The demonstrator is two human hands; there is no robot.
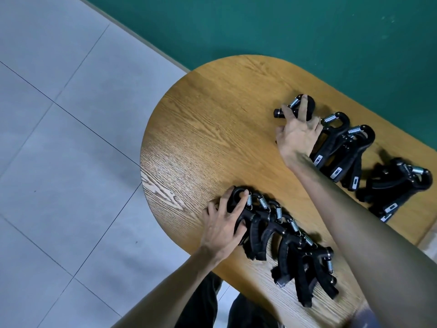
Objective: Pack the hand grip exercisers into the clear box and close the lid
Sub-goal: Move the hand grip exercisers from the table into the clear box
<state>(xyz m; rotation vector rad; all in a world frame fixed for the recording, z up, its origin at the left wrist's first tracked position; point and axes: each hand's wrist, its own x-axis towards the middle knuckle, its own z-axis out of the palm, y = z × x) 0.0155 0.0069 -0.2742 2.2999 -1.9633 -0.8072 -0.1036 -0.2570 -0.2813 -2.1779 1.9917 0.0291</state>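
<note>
Several black hand grip exercisers with steel springs lie on a wooden table (201, 129). A near row (290, 247) runs along the front edge. My left hand (224, 223) lies on that row's leftmost exerciser (238, 207), fingers curled over its looped head. A far row (340, 143) sits near the wall. My right hand (298, 133) holds the end exerciser (305, 105) of that row, fingers wrapped over its head and spring. Another small cluster (397, 185) lies at the right edge. No clear box is in view.
The oval table stands against a green wall (283, 24). Grey tiled floor (71, 138) spreads to the left. My dark trousers (212, 308) show below the table's front edge. Bare wood lies between the two rows.
</note>
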